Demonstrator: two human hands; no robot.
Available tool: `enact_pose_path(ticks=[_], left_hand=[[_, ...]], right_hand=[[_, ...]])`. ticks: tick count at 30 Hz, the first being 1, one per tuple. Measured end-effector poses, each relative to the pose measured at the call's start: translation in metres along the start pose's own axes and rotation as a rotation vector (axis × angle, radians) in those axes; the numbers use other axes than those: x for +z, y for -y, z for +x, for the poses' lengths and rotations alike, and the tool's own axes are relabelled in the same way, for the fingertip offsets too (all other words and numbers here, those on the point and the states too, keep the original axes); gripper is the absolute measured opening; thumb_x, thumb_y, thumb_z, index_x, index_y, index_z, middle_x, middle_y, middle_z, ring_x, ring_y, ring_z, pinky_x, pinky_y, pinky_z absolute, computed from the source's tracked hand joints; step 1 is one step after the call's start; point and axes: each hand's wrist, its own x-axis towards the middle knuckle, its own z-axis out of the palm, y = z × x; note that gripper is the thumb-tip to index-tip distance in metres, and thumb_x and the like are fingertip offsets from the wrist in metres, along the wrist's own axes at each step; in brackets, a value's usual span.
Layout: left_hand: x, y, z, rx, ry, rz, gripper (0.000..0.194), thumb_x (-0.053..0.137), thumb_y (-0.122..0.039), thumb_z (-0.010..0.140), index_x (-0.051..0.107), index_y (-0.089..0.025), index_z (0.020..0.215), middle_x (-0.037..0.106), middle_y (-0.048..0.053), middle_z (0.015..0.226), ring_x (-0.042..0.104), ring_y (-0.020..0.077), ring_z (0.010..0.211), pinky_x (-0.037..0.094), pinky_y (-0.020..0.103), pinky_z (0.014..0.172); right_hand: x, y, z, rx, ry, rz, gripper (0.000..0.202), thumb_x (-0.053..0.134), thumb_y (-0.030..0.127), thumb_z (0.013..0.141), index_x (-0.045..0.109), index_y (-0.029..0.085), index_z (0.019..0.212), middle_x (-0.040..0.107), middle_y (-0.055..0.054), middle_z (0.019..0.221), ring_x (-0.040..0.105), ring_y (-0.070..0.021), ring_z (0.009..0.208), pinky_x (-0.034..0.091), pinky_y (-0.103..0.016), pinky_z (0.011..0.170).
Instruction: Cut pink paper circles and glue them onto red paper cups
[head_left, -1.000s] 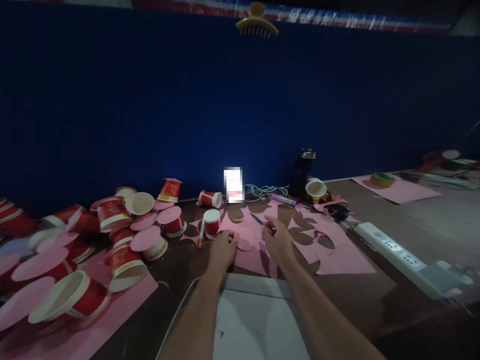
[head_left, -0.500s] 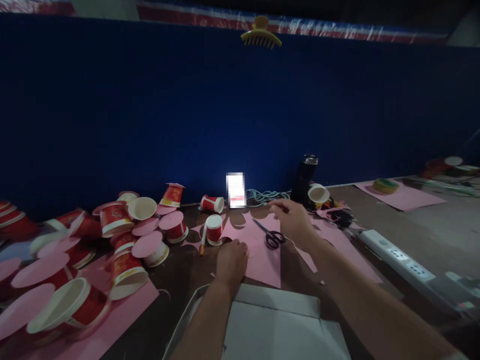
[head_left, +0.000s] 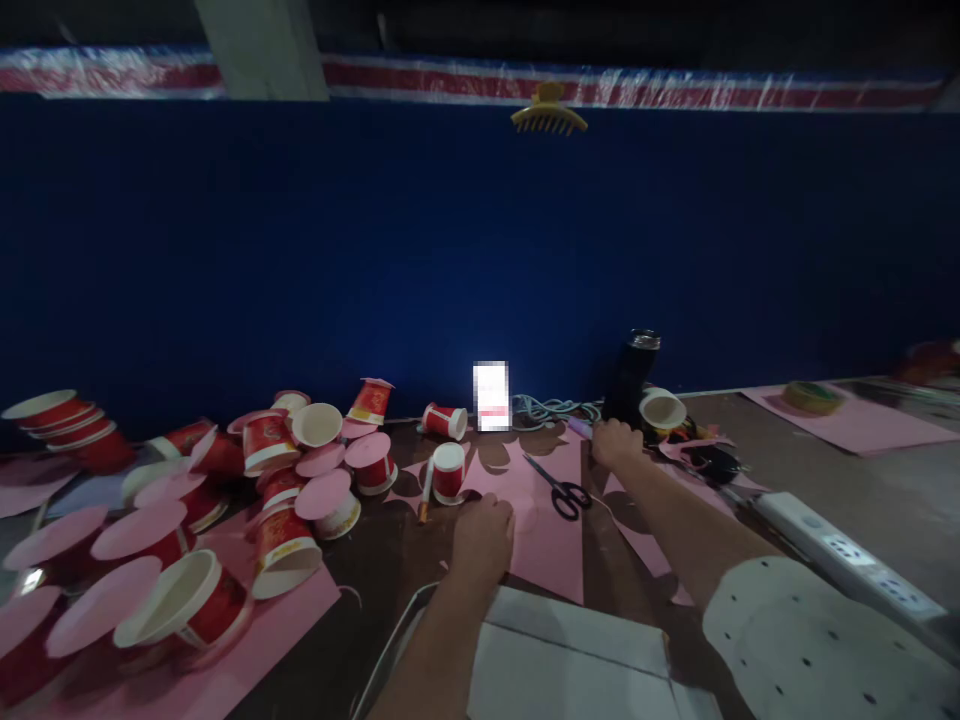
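My left hand (head_left: pixel 484 535) rests with curled fingers on the near left part of a pink paper sheet (head_left: pixel 547 550); whatever lies beneath its fingertips is hidden. Farther back on the right, my right hand (head_left: pixel 617 443) is closed around a small stick-like thing with a purple end (head_left: pixel 580 427), mostly covered by the fingers. Between the hands, black-handled scissors (head_left: pixel 566 495) lie on the pink sheet, which has rounded cut-outs at its far side. Left of the sheet a red and white paper cup (head_left: pixel 449 473) stands upside down beside a white and orange pen-like stick (head_left: pixel 426 490).
Several red paper cups (head_left: pixel 270 440), many with pink discs attached, crowd the left side. A lit phone (head_left: pixel 492 397), cable (head_left: pixel 555 410) and black flask (head_left: pixel 632 375) stand along the blue partition. A power strip (head_left: pixel 847 555) lies right; a pale box (head_left: pixel 570 650) is in front.
My right hand has closed, and a purple-ended thing now shows at its fingers. The left hand stays at the pink sheet. My view has shifted, so everything sits lower and farther right.
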Motion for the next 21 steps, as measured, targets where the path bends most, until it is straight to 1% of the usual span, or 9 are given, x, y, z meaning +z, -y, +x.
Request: enact_pose_path(ticks=[2,5,8,11,12,14,15,18,21], left_hand=[[0.000,0.000,0.000,0.004,-0.006,0.004,0.025,0.040,-0.030,0.091,0.062,-0.019,0.088,0.061,0.006,0.092,0.059,0.0184,0.083,0.039,0.030,0.071],[-0.001,0.000,-0.001,-0.020,-0.042,-0.036,0.023,0.042,-0.029,0.091,0.063,-0.022,0.092,0.062,0.005,0.093,0.059,0.0174,0.085,0.039,0.029,0.071],[-0.004,-0.001,-0.001,-0.070,-0.126,-0.111,0.024,0.042,-0.028,0.090,0.064,-0.024,0.096,0.063,0.004,0.094,0.059,0.0176,0.087,0.040,0.028,0.070],[-0.006,-0.001,-0.001,-0.112,-0.213,-0.198,0.026,0.041,-0.029,0.091,0.066,-0.023,0.097,0.065,0.004,0.092,0.060,0.0184,0.088,0.041,0.027,0.070],[-0.007,0.000,-0.001,-0.126,-0.243,-0.238,0.026,0.042,-0.029,0.091,0.066,-0.022,0.098,0.065,0.005,0.092,0.060,0.0181,0.087,0.041,0.027,0.071],[-0.008,0.002,-0.001,-0.147,-0.303,-0.333,0.025,0.043,-0.028,0.090,0.066,-0.021,0.098,0.066,0.005,0.092,0.061,0.0171,0.086,0.042,0.026,0.074],[-0.009,0.003,-0.001,-0.158,-0.332,-0.389,0.025,0.043,-0.028,0.090,0.066,-0.020,0.099,0.066,0.006,0.092,0.061,0.0166,0.085,0.043,0.026,0.075],[-0.011,0.006,-0.001,-0.195,-0.401,-0.574,0.027,0.043,-0.031,0.090,0.065,-0.019,0.099,0.067,0.007,0.095,0.062,0.0165,0.086,0.045,0.027,0.076],[-0.014,0.004,-0.002,-0.194,-0.448,-0.737,0.031,0.041,-0.037,0.091,0.064,-0.018,0.103,0.067,0.007,0.095,0.062,0.0173,0.087,0.046,0.028,0.077]], right_hand=[[-0.003,-0.001,0.001,0.058,-0.015,0.068,0.021,0.063,0.009,0.068,0.067,0.008,0.089,0.058,-0.025,0.112,0.046,-0.0401,0.121,0.030,-0.055,0.097],[-0.015,0.004,-0.003,0.148,-0.024,0.222,0.020,0.064,0.016,0.069,0.067,0.007,0.087,0.062,-0.024,0.100,0.057,-0.0387,0.106,0.042,-0.050,0.087],[-0.024,0.022,-0.029,0.151,-0.024,0.454,0.027,0.052,0.029,0.082,0.066,0.009,0.093,0.066,-0.016,0.082,0.066,-0.0268,0.078,0.050,-0.037,0.065],[-0.020,0.052,-0.082,0.065,-0.052,0.671,0.041,0.042,0.043,0.088,0.054,0.019,0.120,0.067,-0.009,0.091,0.064,-0.0178,0.071,0.050,-0.028,0.056],[-0.016,0.062,-0.103,0.023,-0.052,0.762,0.043,0.043,0.047,0.088,0.052,0.023,0.122,0.067,-0.007,0.091,0.063,-0.0161,0.068,0.049,-0.026,0.053],[-0.005,0.077,-0.140,-0.049,0.062,1.150,0.044,0.054,0.049,0.082,0.054,0.024,0.119,0.065,-0.006,0.094,0.062,-0.0160,0.069,0.048,-0.025,0.051],[0.000,0.082,-0.155,-0.055,0.073,1.270,0.044,0.056,0.049,0.081,0.054,0.025,0.118,0.064,-0.005,0.094,0.061,-0.0152,0.071,0.047,-0.024,0.052],[0.013,0.084,-0.176,-0.046,0.056,1.388,0.042,0.063,0.045,0.077,0.060,0.022,0.112,0.057,0.000,0.077,0.050,-0.0099,0.058,0.040,-0.021,0.048],[0.019,0.074,-0.171,-0.061,0.080,1.389,0.039,0.065,0.042,0.076,0.062,0.020,0.109,0.053,0.003,0.068,0.040,-0.0073,0.051,0.034,-0.021,0.046]])
